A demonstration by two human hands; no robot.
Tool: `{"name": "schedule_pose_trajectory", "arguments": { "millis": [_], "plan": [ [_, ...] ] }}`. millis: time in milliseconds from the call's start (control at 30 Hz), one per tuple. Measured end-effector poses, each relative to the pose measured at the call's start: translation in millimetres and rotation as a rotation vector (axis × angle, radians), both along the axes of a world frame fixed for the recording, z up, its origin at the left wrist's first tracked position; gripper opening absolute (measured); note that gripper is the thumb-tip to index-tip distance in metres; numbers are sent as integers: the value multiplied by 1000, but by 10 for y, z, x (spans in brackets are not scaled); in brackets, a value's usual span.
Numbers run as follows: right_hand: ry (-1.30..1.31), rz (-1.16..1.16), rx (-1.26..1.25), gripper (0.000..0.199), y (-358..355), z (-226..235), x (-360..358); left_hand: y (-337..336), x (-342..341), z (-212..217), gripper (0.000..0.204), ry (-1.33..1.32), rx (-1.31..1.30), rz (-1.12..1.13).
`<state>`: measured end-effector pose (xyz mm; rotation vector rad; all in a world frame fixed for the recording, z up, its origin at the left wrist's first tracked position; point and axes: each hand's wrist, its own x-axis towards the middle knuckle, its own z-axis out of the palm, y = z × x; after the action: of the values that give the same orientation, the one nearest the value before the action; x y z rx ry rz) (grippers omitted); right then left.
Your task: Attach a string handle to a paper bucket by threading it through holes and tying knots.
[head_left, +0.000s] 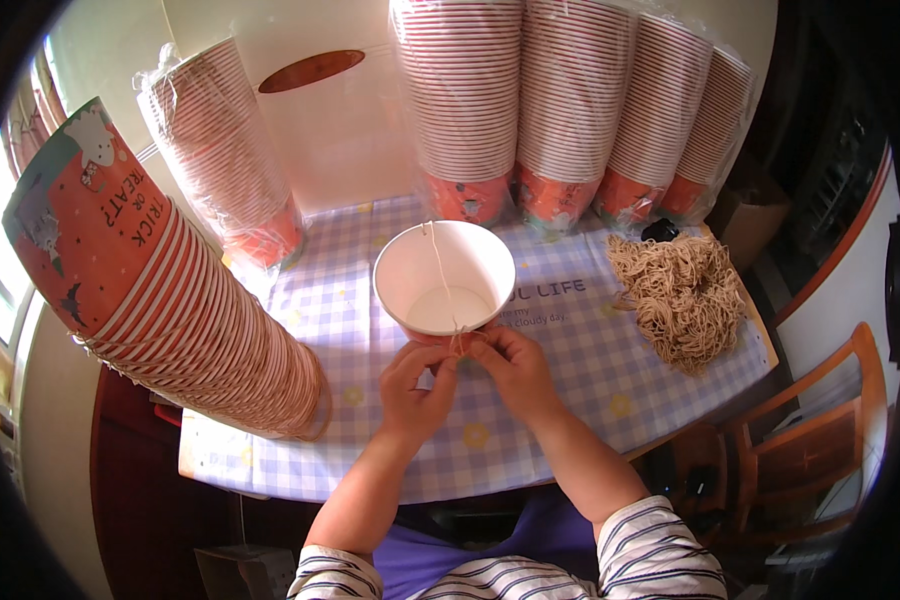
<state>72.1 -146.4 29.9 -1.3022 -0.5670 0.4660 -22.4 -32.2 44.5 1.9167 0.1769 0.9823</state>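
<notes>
A large paper bucket [398, 300], white inside and orange outside, stands upright on the table in front of me. A thin beige string [443, 265] runs from its far rim across the opening to the near rim. At that near rim my left hand [416, 388] and my right hand [516, 372] meet, fingers pinched on the string's loose end and loop. The fingertips almost touch each other. On the right lies a tangled heap of beige strings [680, 300].
A tall leaning stack of nested orange buckets [210, 330] rises at the left. Behind it stands a plastic-wrapped stack [220, 150], and several more wrapped stacks [460, 110] line the back right. A checked tablecloth [340, 460] covers the table. A wooden chair [810, 450] is at right.
</notes>
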Motion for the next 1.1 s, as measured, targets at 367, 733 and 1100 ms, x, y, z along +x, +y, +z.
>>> {"name": "schedule_pose_trajectory", "arguments": {
  "millis": [367, 733, 1100],
  "plan": [
    [141, 184, -50, 20, -43, 108, 2, 64, -26, 42, 8, -164, -39, 108],
    [74, 227, -65, 25, -24, 68, 4, 19, 20, -19, 7, -1, -351, -107],
    [343, 164, 39, 21, -37, 44, 59, 110, -55, -35, 7, 196, -288, -199]
  ]
}}
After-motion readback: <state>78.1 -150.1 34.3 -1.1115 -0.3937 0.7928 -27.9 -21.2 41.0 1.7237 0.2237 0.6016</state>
